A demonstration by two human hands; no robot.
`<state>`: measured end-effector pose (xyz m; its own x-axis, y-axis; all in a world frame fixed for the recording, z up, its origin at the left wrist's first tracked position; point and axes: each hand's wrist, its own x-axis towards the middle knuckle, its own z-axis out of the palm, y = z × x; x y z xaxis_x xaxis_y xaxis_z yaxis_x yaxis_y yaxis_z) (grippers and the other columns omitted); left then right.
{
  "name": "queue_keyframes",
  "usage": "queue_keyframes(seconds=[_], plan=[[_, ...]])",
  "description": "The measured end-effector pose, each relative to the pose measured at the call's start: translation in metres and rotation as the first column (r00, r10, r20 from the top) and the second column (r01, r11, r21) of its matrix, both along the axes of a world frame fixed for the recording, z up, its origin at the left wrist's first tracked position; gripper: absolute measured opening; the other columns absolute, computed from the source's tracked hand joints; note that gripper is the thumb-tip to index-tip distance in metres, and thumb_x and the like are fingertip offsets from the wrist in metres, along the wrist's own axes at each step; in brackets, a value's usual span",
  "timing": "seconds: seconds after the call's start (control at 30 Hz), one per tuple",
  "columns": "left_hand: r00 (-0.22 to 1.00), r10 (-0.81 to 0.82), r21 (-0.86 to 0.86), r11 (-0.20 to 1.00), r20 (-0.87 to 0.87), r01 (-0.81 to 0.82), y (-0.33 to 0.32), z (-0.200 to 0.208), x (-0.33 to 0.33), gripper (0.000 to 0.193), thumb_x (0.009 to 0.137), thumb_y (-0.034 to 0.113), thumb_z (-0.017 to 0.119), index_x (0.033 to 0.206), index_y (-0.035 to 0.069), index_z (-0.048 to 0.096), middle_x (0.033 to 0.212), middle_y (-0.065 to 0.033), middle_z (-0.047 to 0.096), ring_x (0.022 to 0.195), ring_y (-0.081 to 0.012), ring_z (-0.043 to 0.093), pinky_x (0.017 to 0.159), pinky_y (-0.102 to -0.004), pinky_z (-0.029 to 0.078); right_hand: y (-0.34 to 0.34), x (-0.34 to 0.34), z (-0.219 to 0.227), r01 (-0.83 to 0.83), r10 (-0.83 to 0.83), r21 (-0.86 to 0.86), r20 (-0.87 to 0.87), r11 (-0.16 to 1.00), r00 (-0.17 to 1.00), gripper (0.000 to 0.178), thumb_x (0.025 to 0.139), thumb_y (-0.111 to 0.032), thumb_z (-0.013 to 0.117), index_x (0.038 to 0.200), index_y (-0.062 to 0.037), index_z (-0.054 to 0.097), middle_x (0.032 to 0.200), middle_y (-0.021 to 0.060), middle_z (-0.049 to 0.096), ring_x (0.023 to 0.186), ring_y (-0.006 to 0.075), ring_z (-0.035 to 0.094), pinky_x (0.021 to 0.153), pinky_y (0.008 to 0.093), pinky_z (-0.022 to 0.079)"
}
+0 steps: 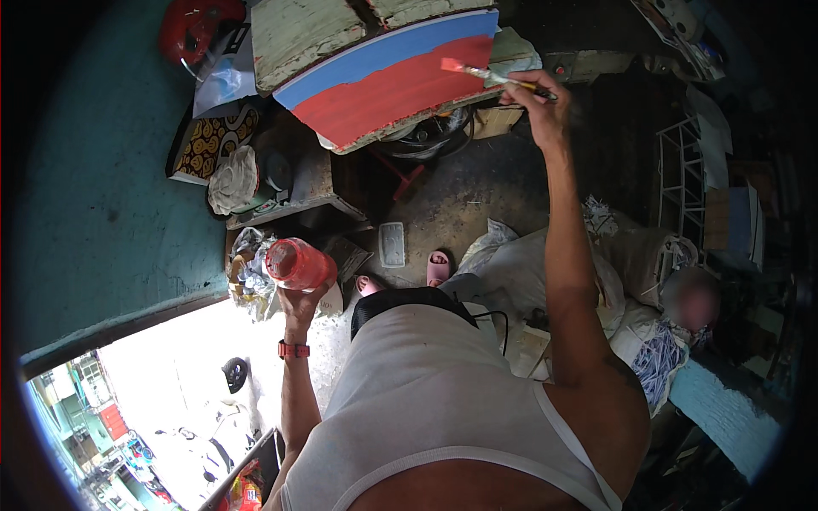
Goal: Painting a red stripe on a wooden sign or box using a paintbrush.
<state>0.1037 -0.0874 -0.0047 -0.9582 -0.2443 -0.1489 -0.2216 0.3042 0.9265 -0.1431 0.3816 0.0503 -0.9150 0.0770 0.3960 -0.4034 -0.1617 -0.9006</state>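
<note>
Two colours cover the flat board (400, 92) at far centre: blue band (383, 56) along its far edge, red field (354, 111) over the rest. Red coat looks mostly laid; ragged blue-red border seems unfinished, and can't tell if blue gets covered. Right hand (538, 98) pinches a red-tipped paintbrush (487, 75) over the board's right end, bristle contact unclear. Left hand (300, 304), near left, has fingers wrapped round a red-smeared jar (300, 265).

White tank top (409, 383), red wristband (294, 350)
</note>
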Motion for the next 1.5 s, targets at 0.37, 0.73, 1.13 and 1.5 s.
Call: queue_keyframes(seconds=[0.37,0.73,1.13,1.5], plan=[[0.997,-0.078,-0.031,0.996,-0.007,0.078,0.014,0.0,-0.017,0.09,0.055,0.019,0.094,0.131,0.005,0.047,0.125,-0.011,0.057,0.113,-0.0244,0.058,0.099,-0.0386,0.049,-0.155,-0.012,-0.013,-0.161,0.177,0.15,-0.099,0.976,0.979,0.014,0.089,-0.003,0.068,0.101,0.004,0.066,0.088,0.0111,0.07,0.081,0.0173,0.071,0.072,0.0276,0.06],[0.998,0.068,0.065,0.996,0.018,-0.069,-0.008,-0.003,0.014,0.091,0.056,0.018,0.093,0.132,0.003,0.046,0.124,-0.0121,0.059,0.113,-0.0258,0.06,0.099,-0.039,0.051,-0.044,-0.007,-0.02,0.391,-0.395,-0.07,-0.061,0.918,0.916,0.017,0.089,-0.002,0.068,0.102,0.0088,0.066,0.091,0.017,0.069,0.078,0.0213,0.071,0.074,0.0305,0.058],[1.0,-0.009,0.005,1.0,-0.014,0.009,-0.017,0.006,0.006,0.083,0.059,0.018,0.092,0.129,0.003,0.05,0.123,-0.0117,0.06,0.111,-0.0236,0.061,0.095,-0.0375,0.052,-0.181,0.012,-0.041,0.782,-0.67,0.201,-0.418,0.591,0.614,0.013,0.084,0.001,0.067,0.096,0.001,0.061,0.088,0.0164,0.062,0.076,0.0303,0.065,0.064,0.038,0.051],[0.998,-0.054,0.005,0.998,-0.023,0.055,-0.081,0.018,0.014,0.085,0.058,0.018,0.092,0.13,0.003,0.049,0.123,-0.0122,0.06,0.112,-0.0255,0.061,0.098,-0.0391,0.05,-0.253,0.06,-0.024,0.657,-0.553,0.133,-0.432,0.742,0.713,0.018,0.084,0.005,0.066,0.1,-0.0003,0.059,0.088,0.0142,0.062,0.076,0.0272,0.065,0.065,0.0352,0.051]])
